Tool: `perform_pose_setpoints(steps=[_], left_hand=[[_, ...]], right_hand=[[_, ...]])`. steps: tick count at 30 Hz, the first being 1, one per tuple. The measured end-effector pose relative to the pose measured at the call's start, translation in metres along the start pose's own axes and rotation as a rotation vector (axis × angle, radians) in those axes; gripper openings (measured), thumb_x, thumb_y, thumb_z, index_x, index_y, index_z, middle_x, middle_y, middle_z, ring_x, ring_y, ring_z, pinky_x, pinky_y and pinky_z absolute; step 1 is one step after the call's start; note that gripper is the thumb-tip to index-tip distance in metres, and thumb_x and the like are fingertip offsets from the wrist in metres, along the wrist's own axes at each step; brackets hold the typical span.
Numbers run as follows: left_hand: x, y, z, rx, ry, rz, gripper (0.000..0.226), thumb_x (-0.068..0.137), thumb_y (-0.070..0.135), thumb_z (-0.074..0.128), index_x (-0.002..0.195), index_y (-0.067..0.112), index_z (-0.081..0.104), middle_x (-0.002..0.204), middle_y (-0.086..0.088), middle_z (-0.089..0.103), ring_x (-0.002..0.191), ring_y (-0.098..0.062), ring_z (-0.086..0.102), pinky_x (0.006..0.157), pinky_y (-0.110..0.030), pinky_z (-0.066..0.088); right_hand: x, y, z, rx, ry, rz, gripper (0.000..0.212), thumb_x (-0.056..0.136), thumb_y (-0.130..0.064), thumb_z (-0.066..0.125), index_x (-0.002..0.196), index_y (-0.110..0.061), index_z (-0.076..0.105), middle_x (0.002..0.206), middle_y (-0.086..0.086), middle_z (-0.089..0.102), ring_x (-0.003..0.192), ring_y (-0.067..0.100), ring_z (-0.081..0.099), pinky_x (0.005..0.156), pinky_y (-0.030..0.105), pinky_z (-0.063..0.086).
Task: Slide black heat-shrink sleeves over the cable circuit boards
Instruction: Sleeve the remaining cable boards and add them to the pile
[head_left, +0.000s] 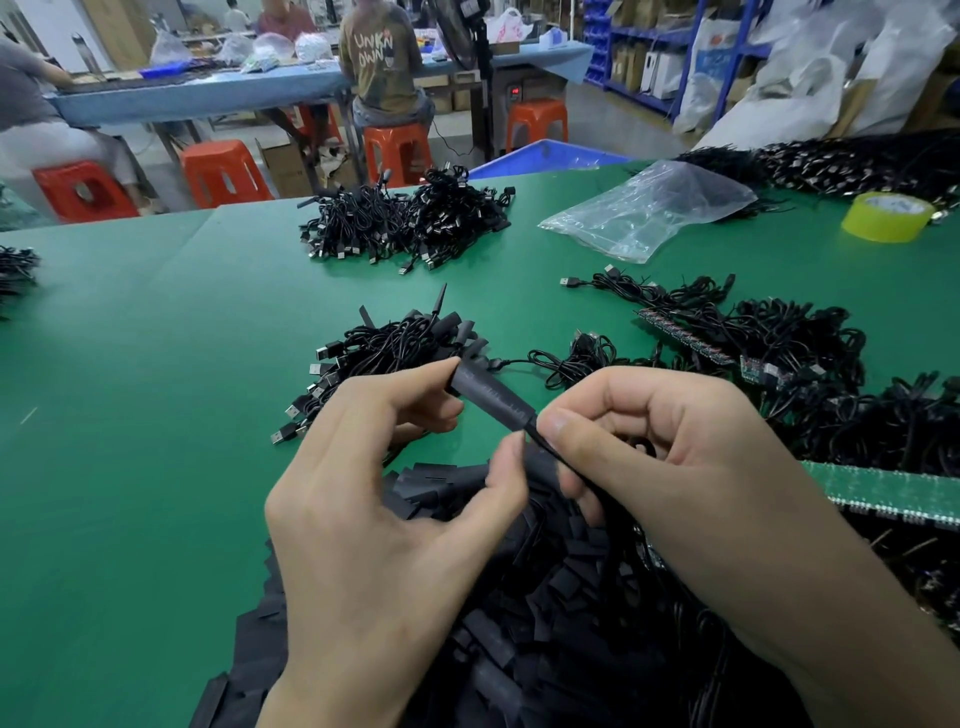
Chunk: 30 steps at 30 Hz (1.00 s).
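So the black heat-shrink sleeve (493, 397) is held up off the green table (156, 364) between both hands. Its far end is capped by the index finger of the left hand (395, 467), with the thumb curled in near the other end, and the cable (558, 457) coming out of the near end is pinched by the right hand (675, 441). The circuit board can't be seen; it's probably tucked inside already. Stuff that could bite here: if the cable is pushed in crooked, a board corner could get snagged and the tube buckled. If it's pushed too far, the board could be poked out the far end. And with a grip that light, the sleeve could be dropped into the pile of loose sleeves (519, 597) below.
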<state>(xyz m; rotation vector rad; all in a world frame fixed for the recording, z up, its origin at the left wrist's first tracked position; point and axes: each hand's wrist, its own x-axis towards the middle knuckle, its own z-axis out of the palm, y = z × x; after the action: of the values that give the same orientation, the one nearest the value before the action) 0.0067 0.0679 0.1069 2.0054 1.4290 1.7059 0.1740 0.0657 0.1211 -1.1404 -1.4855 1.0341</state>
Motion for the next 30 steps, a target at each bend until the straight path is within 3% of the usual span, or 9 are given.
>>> perform_pose_setpoints(steps=[9,11,12,14,16,20,21,23,30], left_hand=[[0.002,-0.006,-0.004,0.015,-0.051,0.045,0.031,0.08,0.023,0.08,0.109,0.016,0.071,0.093,0.005,0.069,0.092,-0.016,0.069,0.082,-0.024,0.054],[0.031,-0.002,0.001,-0.042,-0.237,-0.304,0.014,0.092,0.019,0.07,0.08,0.011,0.071,0.066,0.005,0.067,0.073,-0.001,0.065,0.074,-0.013,0.049],[0.034,-0.001,-0.011,-0.166,-0.449,-0.457,0.041,0.103,0.016,0.055,0.062,0.011,0.061,0.046,0.007,0.058,0.054,0.004,0.058,0.067,-0.009,0.044],[0.04,-0.009,-0.008,-0.362,-0.363,-0.845,0.052,0.109,0.015,0.034,0.057,0.018,0.041,0.026,0.01,0.038,0.025,0.003,0.042,0.069,-0.014,0.041],[0.054,-0.008,-0.004,-0.405,-0.358,-0.897,0.05,0.107,0.017,0.039,0.057,0.019,0.039,0.026,0.01,0.039,0.021,0.003,0.039,0.072,-0.017,0.039],[0.035,-0.001,-0.002,-0.181,-0.349,-0.531,0.038,0.098,0.017,0.064,0.061,0.011,0.061,0.048,0.007,0.061,0.048,0.008,0.062,0.071,-0.012,0.044],[0.024,-0.003,0.002,-0.061,-0.217,-0.276,0.013,0.089,0.019,0.074,0.08,0.011,0.071,0.068,0.005,0.07,0.07,0.001,0.07,0.077,-0.017,0.05],[0.0,-0.01,-0.001,-0.023,-0.064,-0.014,0.035,0.079,0.025,0.082,0.11,0.017,0.071,0.095,0.007,0.071,0.091,-0.015,0.071,0.082,-0.03,0.056],[0.0,-0.014,-0.002,-0.104,-0.017,-0.044,0.038,0.078,0.037,0.08,0.113,0.024,0.07,0.098,0.009,0.071,0.094,-0.018,0.071,0.078,-0.035,0.059]], right_hand=[[0.001,0.0,0.002,0.04,0.021,-0.003,0.012,0.088,-0.029,0.067,0.082,-0.021,0.074,0.064,0.001,0.071,0.05,0.011,0.063,0.054,0.019,0.05],[0.001,0.001,0.003,0.045,0.024,-0.006,0.014,0.095,-0.023,0.07,0.081,-0.021,0.074,0.064,0.001,0.071,0.051,0.011,0.062,0.054,0.02,0.051],[0.001,0.001,0.003,0.048,0.028,-0.006,0.016,0.096,-0.019,0.069,0.081,-0.02,0.074,0.063,0.002,0.071,0.05,0.011,0.062,0.054,0.02,0.051],[0.001,0.001,0.004,0.047,0.031,-0.006,0.016,0.095,-0.017,0.067,0.08,-0.019,0.074,0.063,0.002,0.07,0.05,0.012,0.062,0.054,0.02,0.05],[0.001,0.001,0.004,0.045,0.031,-0.011,0.016,0.094,-0.017,0.067,0.08,-0.019,0.074,0.063,0.002,0.07,0.05,0.012,0.062,0.054,0.02,0.05],[0.0,0.0,0.003,0.04,0.039,-0.028,0.016,0.096,-0.02,0.069,0.08,-0.021,0.074,0.063,0.0,0.07,0.05,0.011,0.063,0.054,0.019,0.051],[-0.001,-0.001,0.002,0.045,0.034,-0.031,0.013,0.093,-0.023,0.069,0.081,-0.021,0.074,0.064,0.0,0.07,0.051,0.011,0.064,0.054,0.019,0.051],[-0.001,-0.001,0.002,0.043,0.027,-0.036,0.012,0.09,-0.027,0.066,0.082,-0.022,0.074,0.064,0.0,0.071,0.052,0.012,0.065,0.055,0.019,0.052],[0.0,0.001,0.002,0.061,0.027,-0.021,0.008,0.088,-0.029,0.069,0.085,-0.024,0.074,0.066,0.002,0.073,0.054,0.015,0.069,0.056,0.021,0.054]])
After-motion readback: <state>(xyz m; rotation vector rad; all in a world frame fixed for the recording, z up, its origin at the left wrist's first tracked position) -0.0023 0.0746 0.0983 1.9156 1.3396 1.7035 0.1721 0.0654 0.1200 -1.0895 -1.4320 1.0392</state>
